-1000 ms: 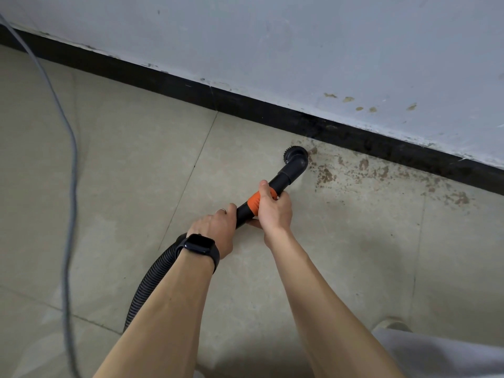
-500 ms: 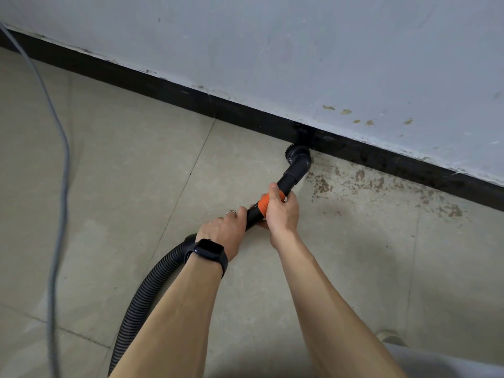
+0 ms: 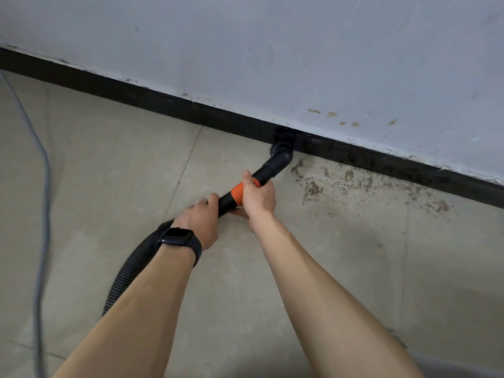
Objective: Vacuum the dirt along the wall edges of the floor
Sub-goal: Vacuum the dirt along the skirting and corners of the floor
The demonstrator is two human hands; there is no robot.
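Observation:
A black vacuum wand (image 3: 268, 170) with an orange collar (image 3: 236, 192) ends in a round brush nozzle (image 3: 282, 144) that presses against the black skirting (image 3: 152, 100) at the foot of the wall. My right hand (image 3: 257, 196) grips the wand at the orange collar. My left hand (image 3: 200, 222), with a ring and a black watch, grips the wand just behind it, where the ribbed black hose (image 3: 131, 271) begins. Brown dirt (image 3: 354, 184) lies scattered on the floor tiles along the skirting, to the right of the nozzle.
A grey cable (image 3: 43, 203) runs down the floor at the far left. The grey-white wall (image 3: 300, 55) carries a few brown flecks above the dirt. Beige floor tiles (image 3: 109, 170) spread left of the nozzle.
The nozzle has moved forward from the open floor up to the skirting, and both hands went with it, keeping their grip.

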